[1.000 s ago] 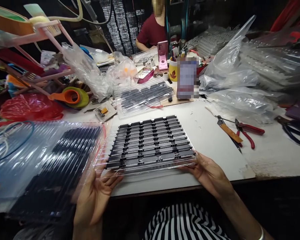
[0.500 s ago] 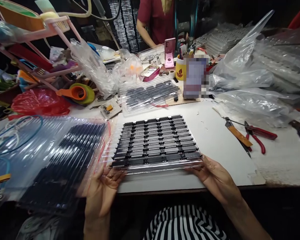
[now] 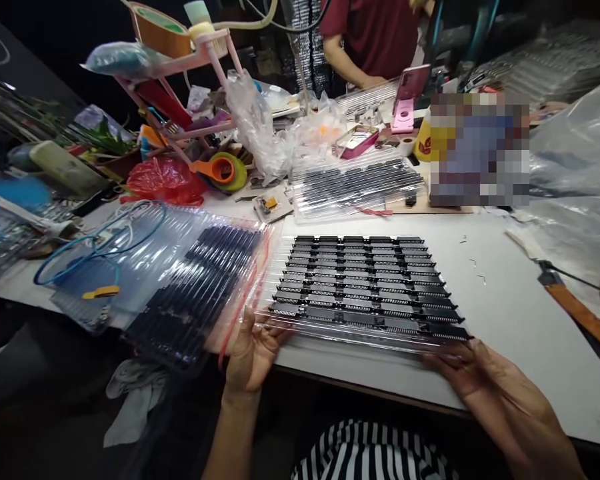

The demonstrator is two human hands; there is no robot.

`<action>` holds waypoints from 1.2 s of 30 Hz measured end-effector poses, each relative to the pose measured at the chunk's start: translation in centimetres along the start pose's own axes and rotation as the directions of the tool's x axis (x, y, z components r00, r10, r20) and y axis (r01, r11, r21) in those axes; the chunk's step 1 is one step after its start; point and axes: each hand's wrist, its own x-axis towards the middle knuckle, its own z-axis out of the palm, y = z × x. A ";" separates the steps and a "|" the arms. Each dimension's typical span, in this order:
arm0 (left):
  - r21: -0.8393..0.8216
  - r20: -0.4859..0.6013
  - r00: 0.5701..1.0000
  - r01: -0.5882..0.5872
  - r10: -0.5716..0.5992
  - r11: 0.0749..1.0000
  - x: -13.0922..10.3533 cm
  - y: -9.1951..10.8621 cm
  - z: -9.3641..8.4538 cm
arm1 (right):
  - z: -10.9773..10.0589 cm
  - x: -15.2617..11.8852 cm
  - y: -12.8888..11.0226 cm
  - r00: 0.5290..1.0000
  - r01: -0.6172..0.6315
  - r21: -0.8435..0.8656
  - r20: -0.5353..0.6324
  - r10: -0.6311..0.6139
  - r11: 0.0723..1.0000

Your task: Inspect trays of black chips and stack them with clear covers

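A clear plastic tray [image 3: 345,335] filled with rows of black pinned electronic parts [image 3: 365,283] is held level above the front of the white table. My left hand [image 3: 257,347] grips its near left corner, thumb up at the edge and fingers under it. At the near right corner my right hand [image 3: 485,373] pinches the tray, its fingers partly hidden below the plastic. Left of it lie clear trays [image 3: 200,280] with dark parts showing through, a red cord [image 3: 247,293] along their right side.
Behind is another clear tray [image 3: 355,187] of black parts. A blue cable [image 3: 97,247] lies on the left trays. A tape dispenser [image 3: 223,170], a red bag [image 3: 165,181] and a phone on a pink stand [image 3: 405,110] stand further back. An orange-handled cutter [image 3: 580,313] lies right. A co-worker [image 3: 375,47] is opposite.
The view has turned left, so everything shifts rightward in the picture. Both hands still hold the tray, which appears slightly rotated, its right corner nearer to me.
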 end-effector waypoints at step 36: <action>0.053 0.009 0.999 -0.039 0.038 0.998 0.1 0.1 0.7 | 1.2 0.1 0.5 0.980 0.196 -0.082 -0.016 -0.198 0.977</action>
